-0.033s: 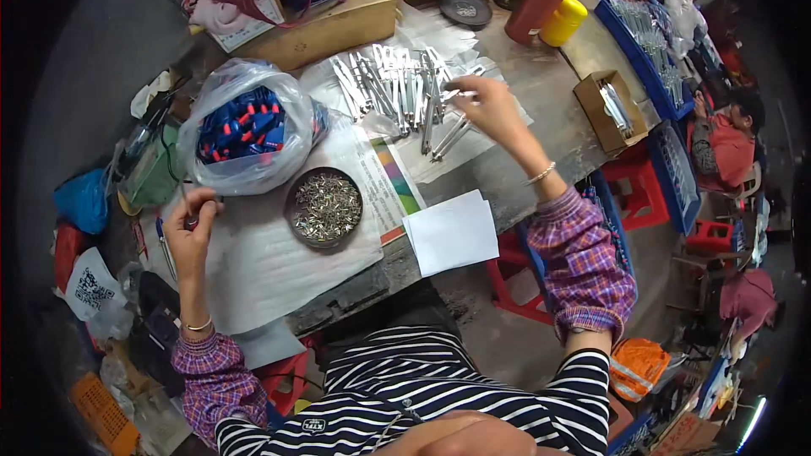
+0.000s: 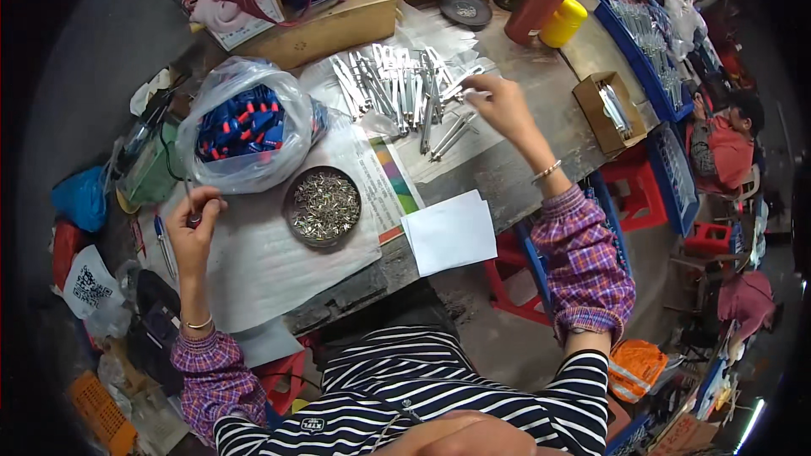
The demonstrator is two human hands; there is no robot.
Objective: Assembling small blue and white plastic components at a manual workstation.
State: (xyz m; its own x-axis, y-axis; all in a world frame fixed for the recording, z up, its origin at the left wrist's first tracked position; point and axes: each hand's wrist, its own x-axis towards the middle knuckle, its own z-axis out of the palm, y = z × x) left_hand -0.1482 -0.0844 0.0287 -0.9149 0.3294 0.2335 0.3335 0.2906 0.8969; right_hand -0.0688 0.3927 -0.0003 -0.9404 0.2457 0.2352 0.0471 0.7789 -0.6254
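My left hand (image 2: 194, 224) is closed around a thin dark rod-like tool (image 2: 187, 192), mostly hidden by the fingers. Just beyond it stands a clear plastic bag (image 2: 291, 152) full of blue and red plastic pieces (image 2: 241, 131). A round dark dish (image 2: 358, 218) of small metal fasteners (image 2: 323, 204) sits to its right. My right hand (image 2: 503, 108), thumb and forefinger apart, hovers at the right side of a pile of slim silver metal strips (image 2: 410, 89). One strip (image 2: 459, 83) lies by its fingertips. I see nothing gripped there.
White paper sheets (image 2: 452, 232) lie at the near table edge. An open carton (image 2: 612, 110) holds more strips at the right. Behind are a wooden box (image 2: 338, 29), a red-brown canister (image 2: 541, 2) and a yellow container (image 2: 563, 21). Another person (image 2: 731, 148) sits at far right.
My right hand has shifted a little to the right, off the pile, uncovering strips beneath. My left hand stays nearly in place with the tool.
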